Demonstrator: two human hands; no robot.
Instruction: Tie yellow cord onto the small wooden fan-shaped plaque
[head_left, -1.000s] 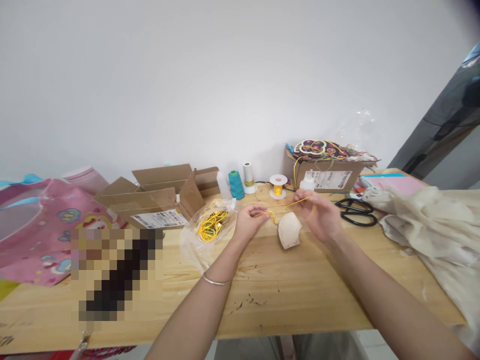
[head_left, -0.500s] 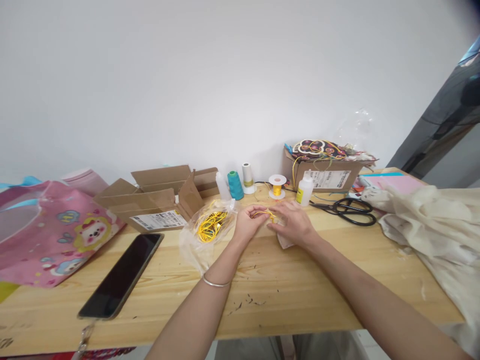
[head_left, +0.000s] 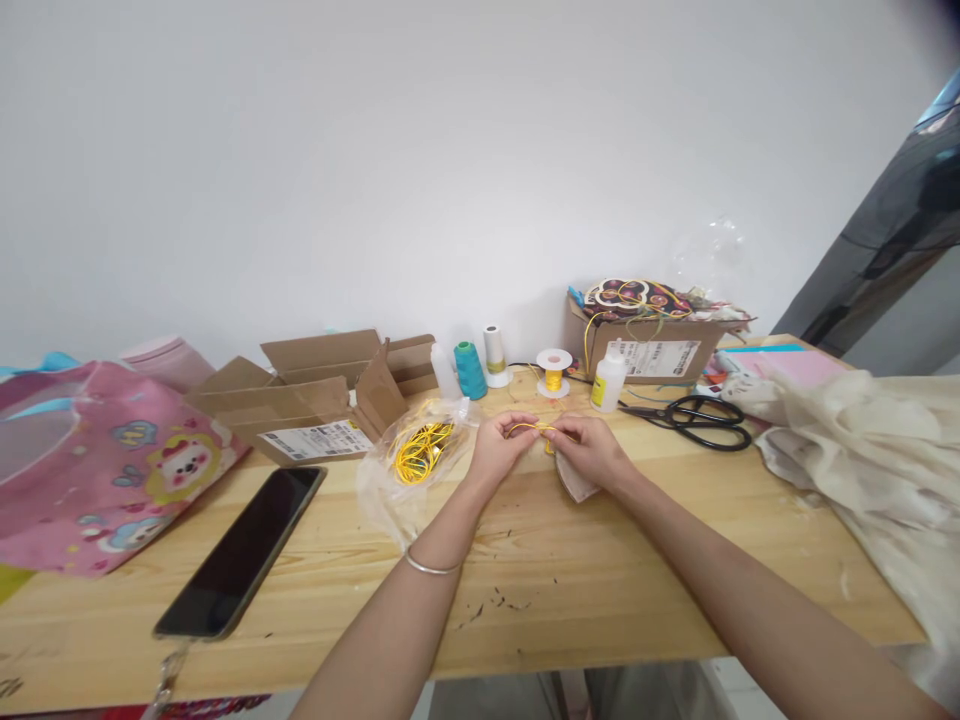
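Note:
Over the middle of the table, my left hand [head_left: 498,446] pinches a thin yellow cord [head_left: 525,426], its fingers pressed together. Facing it, my right hand [head_left: 591,450] is also closed in a pinch on the cord, close to the left fingertips. A small loop of the cord shows between the two hands. Beneath my right hand a pale, flat piece with a curved edge [head_left: 576,486] sticks out; its kind is unclear and my fingers cover part of it. To the left lies a clear plastic bag [head_left: 397,510] holding a bundle of yellow cord [head_left: 421,455].
Behind my hands stand a teal thread cone [head_left: 470,371], a spool of yellow cord [head_left: 553,380] and a small bottle [head_left: 608,383]. Black scissors [head_left: 697,420] and beige cloth [head_left: 870,450] lie right. A phone [head_left: 244,550], an open carton [head_left: 300,405] and a pink bag [head_left: 97,470] occupy the left.
My right hand's fingers have gone from spread to pinched on the cord, close to my left hand. More of the pale piece shows below my right hand.

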